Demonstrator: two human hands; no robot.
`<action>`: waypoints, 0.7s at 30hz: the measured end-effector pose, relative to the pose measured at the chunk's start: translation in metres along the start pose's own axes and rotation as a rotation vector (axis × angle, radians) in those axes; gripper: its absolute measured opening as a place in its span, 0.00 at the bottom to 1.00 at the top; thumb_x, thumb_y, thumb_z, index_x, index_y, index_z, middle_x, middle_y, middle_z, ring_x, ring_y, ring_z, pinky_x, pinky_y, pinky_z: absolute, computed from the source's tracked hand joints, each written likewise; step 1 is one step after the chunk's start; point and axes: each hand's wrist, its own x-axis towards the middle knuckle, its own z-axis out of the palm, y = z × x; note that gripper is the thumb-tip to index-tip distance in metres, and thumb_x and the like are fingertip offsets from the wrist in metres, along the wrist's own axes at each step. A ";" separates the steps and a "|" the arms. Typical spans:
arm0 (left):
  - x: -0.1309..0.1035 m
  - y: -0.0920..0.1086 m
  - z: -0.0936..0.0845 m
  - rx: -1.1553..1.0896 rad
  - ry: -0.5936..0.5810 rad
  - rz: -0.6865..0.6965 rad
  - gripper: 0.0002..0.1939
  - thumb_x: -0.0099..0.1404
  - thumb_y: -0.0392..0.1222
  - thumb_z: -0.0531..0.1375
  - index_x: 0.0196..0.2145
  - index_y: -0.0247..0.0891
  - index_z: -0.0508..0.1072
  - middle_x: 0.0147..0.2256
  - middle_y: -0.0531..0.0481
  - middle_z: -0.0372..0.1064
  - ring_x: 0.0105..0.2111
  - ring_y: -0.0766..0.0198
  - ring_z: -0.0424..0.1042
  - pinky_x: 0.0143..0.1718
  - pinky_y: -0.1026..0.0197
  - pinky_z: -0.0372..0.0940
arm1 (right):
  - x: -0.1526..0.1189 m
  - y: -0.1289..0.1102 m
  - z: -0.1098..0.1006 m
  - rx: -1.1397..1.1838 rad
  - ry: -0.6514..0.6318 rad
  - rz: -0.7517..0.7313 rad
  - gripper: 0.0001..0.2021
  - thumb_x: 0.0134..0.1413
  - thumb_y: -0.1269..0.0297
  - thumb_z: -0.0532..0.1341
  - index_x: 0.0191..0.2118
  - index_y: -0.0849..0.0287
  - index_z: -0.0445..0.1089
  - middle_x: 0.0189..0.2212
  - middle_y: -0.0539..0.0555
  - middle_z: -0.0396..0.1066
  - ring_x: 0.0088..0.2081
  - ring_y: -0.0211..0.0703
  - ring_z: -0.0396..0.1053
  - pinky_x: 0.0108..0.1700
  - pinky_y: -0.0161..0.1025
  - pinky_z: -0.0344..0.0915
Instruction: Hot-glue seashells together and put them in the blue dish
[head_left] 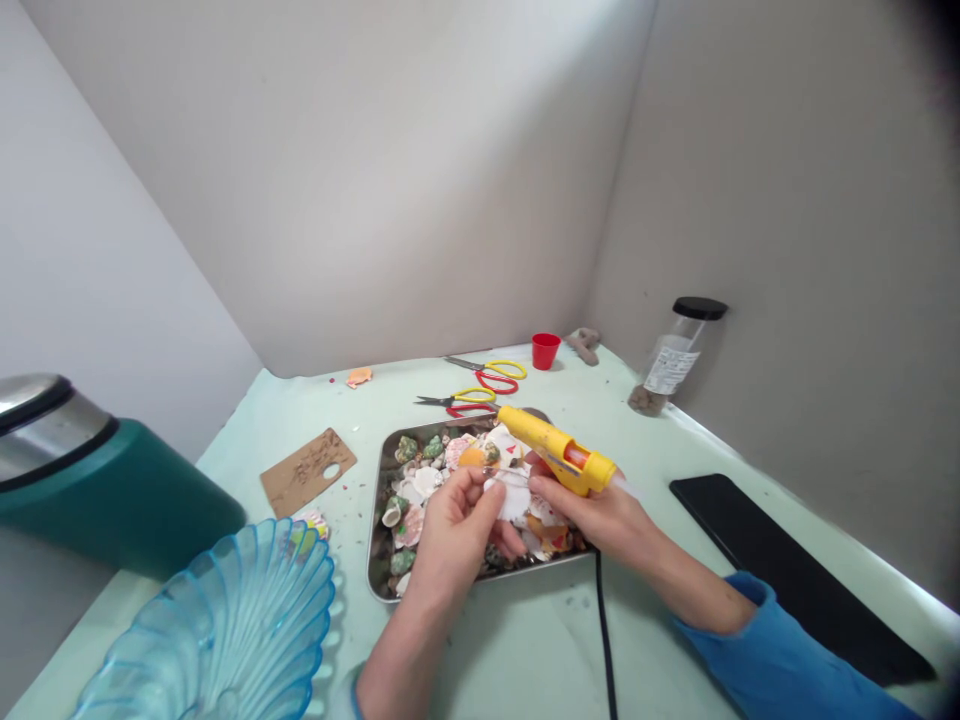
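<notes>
Head view: right hand (600, 510), right of centre, fingers wrapped round yellow glue gun (555, 448), nozzle toward upper left. Left hand (463, 520), lower centre, thumb and finger pinching thin strand (511, 474). Both hands above metal tray (381, 572) of shells (426, 482), lower centre. Scissors (472, 402) behind tray; blue dish (232, 625), lower left; red cup (546, 352), right of centre.

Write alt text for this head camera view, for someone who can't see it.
Two bare hands, left and right, meet over a metal tray of seashells; the right holds a yellow glue gun. Behind the tray lie two pairs of scissors and a red cup; a blue scalloped dish sits front left.
</notes>
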 end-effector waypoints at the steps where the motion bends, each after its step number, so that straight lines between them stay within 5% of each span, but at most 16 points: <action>1: 0.000 0.000 0.000 -0.003 -0.004 -0.001 0.16 0.55 0.51 0.64 0.32 0.37 0.66 0.13 0.54 0.68 0.11 0.67 0.66 0.16 0.67 0.61 | 0.000 0.000 0.000 -0.005 -0.003 -0.003 0.12 0.53 0.55 0.64 0.38 0.58 0.72 0.28 0.50 0.71 0.28 0.40 0.69 0.30 0.35 0.67; 5: 0.000 0.000 -0.001 -0.007 -0.015 -0.018 0.19 0.54 0.50 0.66 0.37 0.35 0.69 0.15 0.57 0.67 0.10 0.70 0.63 0.13 0.70 0.55 | 0.000 -0.003 0.000 -0.027 -0.010 -0.035 0.10 0.54 0.57 0.63 0.37 0.58 0.72 0.29 0.50 0.72 0.29 0.40 0.69 0.31 0.34 0.67; 21: 0.001 -0.002 -0.005 -0.001 0.004 -0.013 0.16 0.55 0.52 0.65 0.28 0.35 0.68 0.16 0.56 0.67 0.09 0.74 0.59 0.13 0.71 0.48 | -0.001 -0.011 -0.001 -0.133 0.004 -0.058 0.11 0.52 0.56 0.63 0.37 0.58 0.72 0.31 0.52 0.75 0.31 0.44 0.73 0.34 0.37 0.71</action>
